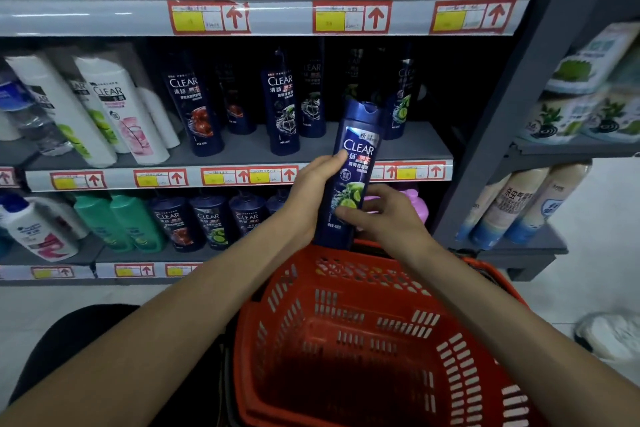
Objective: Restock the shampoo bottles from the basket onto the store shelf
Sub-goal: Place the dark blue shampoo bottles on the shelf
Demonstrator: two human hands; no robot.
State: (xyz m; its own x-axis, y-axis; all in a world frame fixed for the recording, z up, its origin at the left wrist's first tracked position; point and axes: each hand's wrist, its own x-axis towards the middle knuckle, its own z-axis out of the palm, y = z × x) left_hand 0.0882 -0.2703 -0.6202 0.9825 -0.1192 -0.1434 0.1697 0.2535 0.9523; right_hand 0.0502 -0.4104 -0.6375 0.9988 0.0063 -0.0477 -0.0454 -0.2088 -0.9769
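Observation:
I hold a dark blue Clear shampoo bottle (356,163) upright above the far rim of the red basket (346,340). My left hand (313,191) wraps its left side. My right hand (384,215) touches its lower right side with the fingertips. The bottle shows a lime picture and has a flip cap on top. It stands in front of the middle shelf (311,149), where several dark blue Clear bottles (282,104) stand in rows. No bottle shows inside the basket.
White bottles (114,107) lean at the left of the middle shelf. Green and blue bottles (173,218) fill the lower shelf. A second rack with spray cans (519,204) stands on the right. A white shoe (609,333) rests on the floor.

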